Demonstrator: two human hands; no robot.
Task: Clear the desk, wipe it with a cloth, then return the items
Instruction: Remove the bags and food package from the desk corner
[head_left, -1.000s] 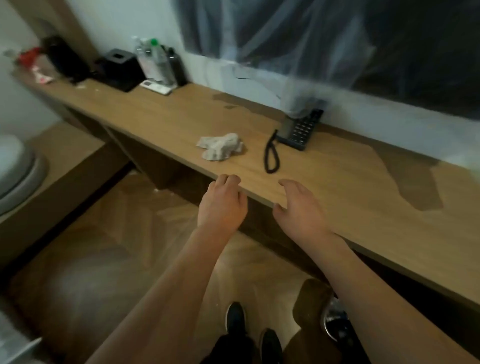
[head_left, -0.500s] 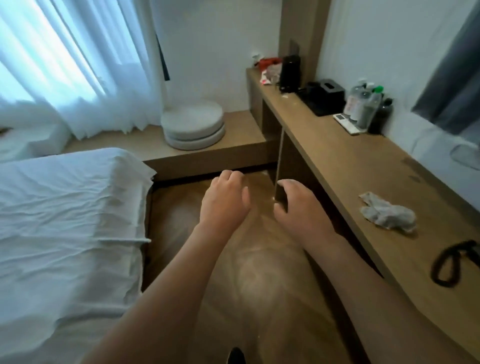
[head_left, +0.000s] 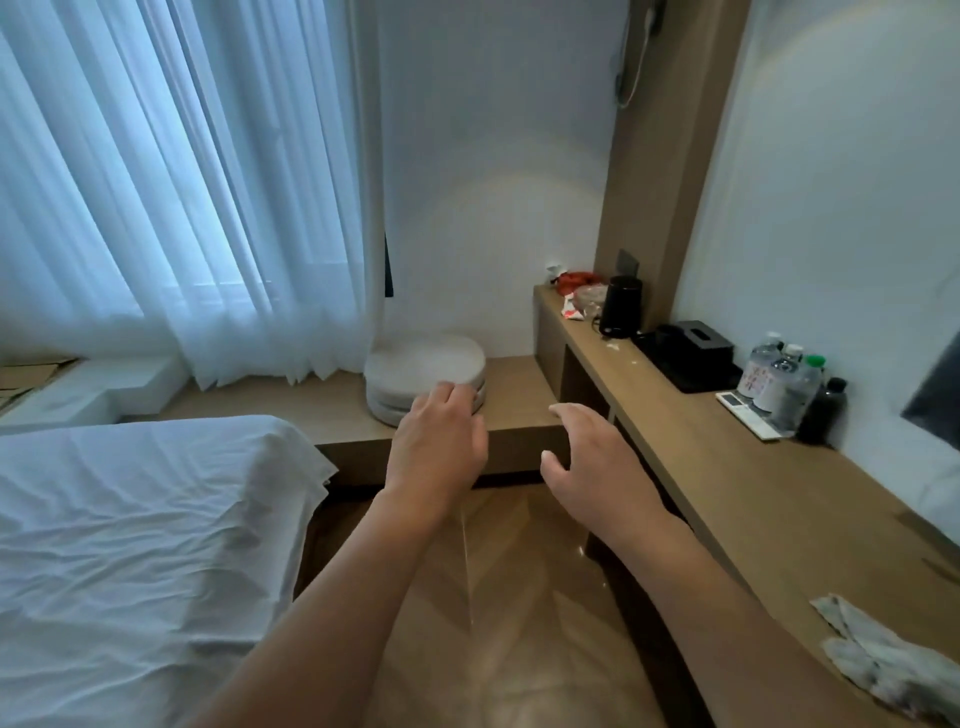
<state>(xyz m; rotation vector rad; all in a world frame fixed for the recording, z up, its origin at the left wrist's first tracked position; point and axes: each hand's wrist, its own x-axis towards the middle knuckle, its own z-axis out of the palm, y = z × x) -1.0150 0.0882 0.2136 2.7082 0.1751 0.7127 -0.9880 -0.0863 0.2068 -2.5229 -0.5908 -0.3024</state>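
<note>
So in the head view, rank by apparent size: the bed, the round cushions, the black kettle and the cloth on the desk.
1. bed
2. round cushions
3. cloth, though it is close to the camera and cut by the frame, so unsure against the cushions
4. black kettle

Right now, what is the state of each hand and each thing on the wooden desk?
left hand: open, holds nothing
right hand: open, holds nothing
crumpled white cloth: lies on the long wooden desk, untouched
black electric kettle: upright
black tissue box: on black tray
clear plastic water bottles: upright, capped
white remote control: flat
</note>
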